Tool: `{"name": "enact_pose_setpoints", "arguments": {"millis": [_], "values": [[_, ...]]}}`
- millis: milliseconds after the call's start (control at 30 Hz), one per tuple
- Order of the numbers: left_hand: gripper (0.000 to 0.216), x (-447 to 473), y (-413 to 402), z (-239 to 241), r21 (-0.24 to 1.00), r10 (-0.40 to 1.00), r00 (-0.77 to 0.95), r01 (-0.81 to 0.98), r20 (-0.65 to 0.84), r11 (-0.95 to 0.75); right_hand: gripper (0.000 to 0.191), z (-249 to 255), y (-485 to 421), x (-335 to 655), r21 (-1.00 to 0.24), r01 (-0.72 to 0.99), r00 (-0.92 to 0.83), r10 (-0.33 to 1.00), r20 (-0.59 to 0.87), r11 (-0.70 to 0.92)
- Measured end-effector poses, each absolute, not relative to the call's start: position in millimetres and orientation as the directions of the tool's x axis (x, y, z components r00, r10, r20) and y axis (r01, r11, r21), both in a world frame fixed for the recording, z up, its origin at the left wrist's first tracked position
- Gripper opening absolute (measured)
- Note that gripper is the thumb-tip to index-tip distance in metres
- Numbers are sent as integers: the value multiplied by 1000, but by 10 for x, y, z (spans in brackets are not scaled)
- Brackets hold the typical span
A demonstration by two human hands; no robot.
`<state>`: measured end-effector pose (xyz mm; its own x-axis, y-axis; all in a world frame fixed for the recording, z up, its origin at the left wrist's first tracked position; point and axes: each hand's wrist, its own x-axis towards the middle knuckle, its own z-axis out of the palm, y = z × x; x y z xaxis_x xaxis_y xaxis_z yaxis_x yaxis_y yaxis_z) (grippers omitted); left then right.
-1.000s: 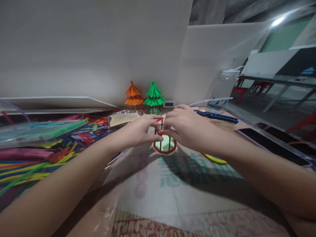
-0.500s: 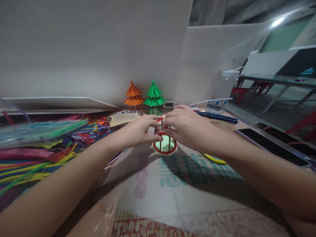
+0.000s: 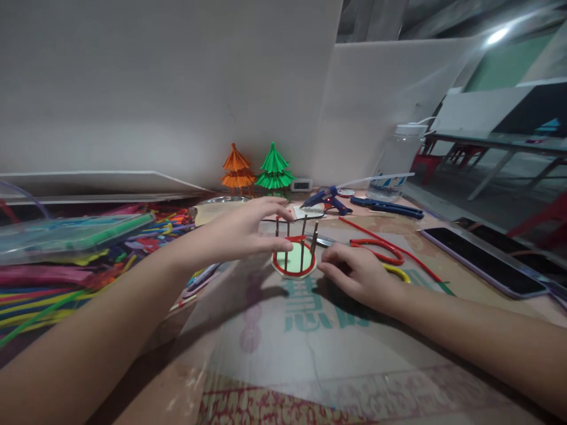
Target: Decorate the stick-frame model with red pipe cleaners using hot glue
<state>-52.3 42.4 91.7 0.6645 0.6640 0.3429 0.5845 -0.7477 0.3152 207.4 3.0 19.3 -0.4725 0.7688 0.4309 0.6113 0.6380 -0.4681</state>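
My right hand (image 3: 354, 271) rests on the tabletop (image 3: 252, 369), fingers curled; I cannot tell if they pinch anything. Just beside it, between my hands, stands the red-rimmed round base with brown posts (image 3: 294, 263). My left hand (image 3: 254, 231) has thumb and fingers parted at those posts. Leftward, a clear plastic case (image 3: 66, 237) lies among coloured pipe cleaners (image 3: 48, 313), contents blurred. Beyond, a pale sheet (image 3: 210, 213) partly covers a metal dish (image 3: 228, 199); a lidded clear bottle (image 3: 394, 156) stands far right.

A pale wall (image 3: 168, 88) stands behind. At right, red seats (image 3: 427, 167) (partly hidden) adjoin a table (image 3: 496, 144). A light (image 3: 498, 36) glows above.
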Motion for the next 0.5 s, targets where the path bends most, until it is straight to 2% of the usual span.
{"name": "enact_pose_setpoints", "arguments": {"millis": [133,267,367,500], "values": [[31,-462,308,995,218,656,588,643,474,-734,30,79,95,2049,-496,604,-440,780,445,623],[23,-342,178,965,18,540,598,660,593,-751,37,91,89,1993,-479,623,-463,785,412,619],[21,-266,107,901,-99,485,621,672,616,-734,39,104,106,1938,-486,646,-440,808,393,588],[22,-210,68,837,-167,480,639,688,601,-707,36,96,155,1868,-534,624,-443,821,361,571]]}}
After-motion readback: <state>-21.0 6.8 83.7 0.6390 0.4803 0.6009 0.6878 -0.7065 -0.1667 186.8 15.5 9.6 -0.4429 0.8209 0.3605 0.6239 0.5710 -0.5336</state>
